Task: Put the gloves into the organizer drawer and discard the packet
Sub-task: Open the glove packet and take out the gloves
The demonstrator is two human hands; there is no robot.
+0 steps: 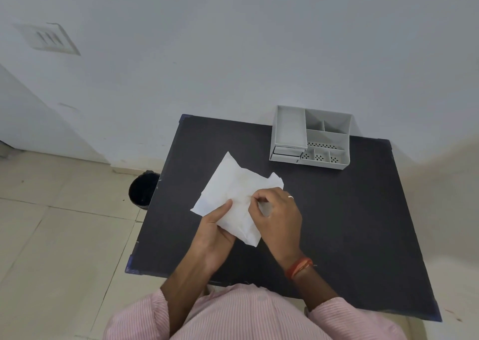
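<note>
A white paper packet (pixel 233 184) is held above the middle of the black table (pixel 337 223). My left hand (pixel 215 233) grips its lower left side, thumb pressed on top. My right hand (pixel 277 212) pinches the packet's paper near its centre with thumb and fingers. No gloves are visible; the packet hides its contents. The grey organizer (pixel 311 137) stands at the table's far right edge against the wall, its small drawers (pixel 286 154) at the front left looking nearly shut.
A black waste bin (pixel 142 189) stands on the tiled floor just left of the table. The white wall runs behind the table. The organizer has several open compartments on top.
</note>
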